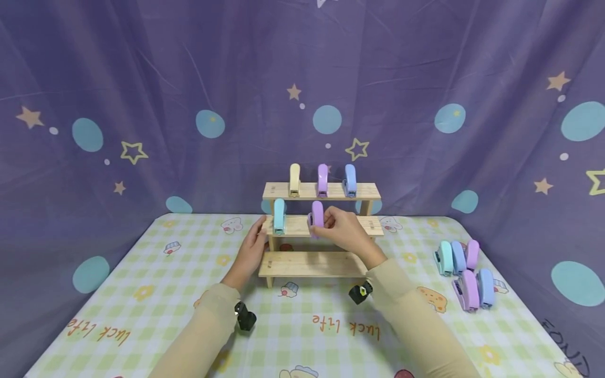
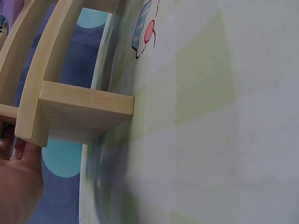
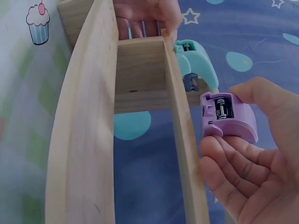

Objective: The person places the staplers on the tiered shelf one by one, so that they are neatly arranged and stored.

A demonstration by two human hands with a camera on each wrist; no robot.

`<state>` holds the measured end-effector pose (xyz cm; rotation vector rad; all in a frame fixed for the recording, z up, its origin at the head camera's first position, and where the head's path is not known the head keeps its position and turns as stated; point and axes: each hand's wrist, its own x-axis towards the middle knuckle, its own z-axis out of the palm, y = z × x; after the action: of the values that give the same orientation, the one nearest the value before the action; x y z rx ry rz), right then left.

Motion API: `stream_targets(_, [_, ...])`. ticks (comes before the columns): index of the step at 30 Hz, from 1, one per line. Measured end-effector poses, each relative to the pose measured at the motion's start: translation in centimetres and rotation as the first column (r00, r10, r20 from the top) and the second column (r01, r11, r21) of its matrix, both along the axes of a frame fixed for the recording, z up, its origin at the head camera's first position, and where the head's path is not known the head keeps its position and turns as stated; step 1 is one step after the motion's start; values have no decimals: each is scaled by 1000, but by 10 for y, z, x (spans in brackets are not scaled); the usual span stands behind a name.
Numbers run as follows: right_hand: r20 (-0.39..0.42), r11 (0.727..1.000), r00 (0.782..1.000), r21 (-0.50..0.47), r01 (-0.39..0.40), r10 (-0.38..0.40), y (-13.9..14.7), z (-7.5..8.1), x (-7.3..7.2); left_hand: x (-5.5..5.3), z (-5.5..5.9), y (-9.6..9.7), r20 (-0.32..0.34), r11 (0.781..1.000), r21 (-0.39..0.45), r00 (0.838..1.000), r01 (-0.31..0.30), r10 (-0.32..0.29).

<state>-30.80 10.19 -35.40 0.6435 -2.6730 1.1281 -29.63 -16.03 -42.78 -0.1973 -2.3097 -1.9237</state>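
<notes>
Above the counter [image 1: 179, 278], the right hand [image 1: 348, 230] is pinching a purple stapler [image 1: 317, 213], which uneven release could topple; the left hand [image 1: 249, 253], straight-fingered, is touching the rack [image 1: 307, 264].

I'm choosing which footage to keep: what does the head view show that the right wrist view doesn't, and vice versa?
Only the head view: the three staplers on the top shelf and the five staplers on the right of the table.
Only the right wrist view: metal parts inside the held purple stapler, indistinct from the head.
Both: that stapler in the right hand, the teal stapler, the wooden rack and the left hand at its end.
</notes>
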Motion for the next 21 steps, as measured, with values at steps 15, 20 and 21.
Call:
stream_targets(15, [19,997,1000,-74,20,-18,-22,-9,-12,14,18,2,10,999,22,999,31,-31])
stream_targets(20, [43,995,999,-91,32,-28,-25,-11,-13,0,-1,-1,-15,1000,25,1000,6,-5])
stream_targets(21, [49,995,998,-92,36,-31,-25,-11,-13,0,0,-1,-13,1000,21,1000,1,-1])
